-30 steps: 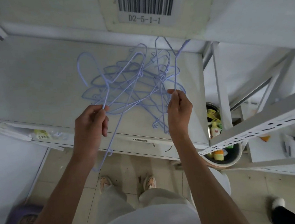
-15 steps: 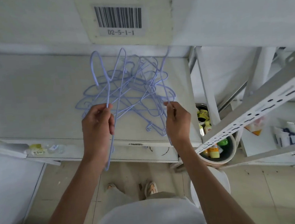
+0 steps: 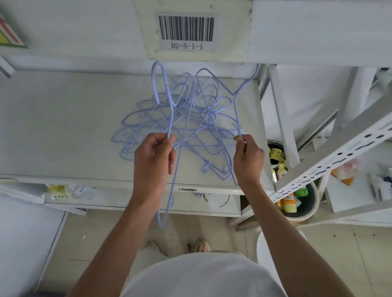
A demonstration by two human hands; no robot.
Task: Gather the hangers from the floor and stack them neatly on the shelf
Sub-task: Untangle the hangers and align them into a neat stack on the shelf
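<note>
a person stands at a white shelf (image 3: 48, 127), both hands raised over a tangled pile of lilac wire hangers (image 3: 188, 125) lying on it. the left hand (image 3: 152, 161) is closed around one hanger's wire; the right hand (image 3: 247, 158) pinches another between fingertips. a barcode label (image 3: 187, 30) sits above.

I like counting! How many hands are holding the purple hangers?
2. The left hand pinches a hanger wire above the shelf. The right hand pinches another wire near the shelf's right end. No others show.
</note>
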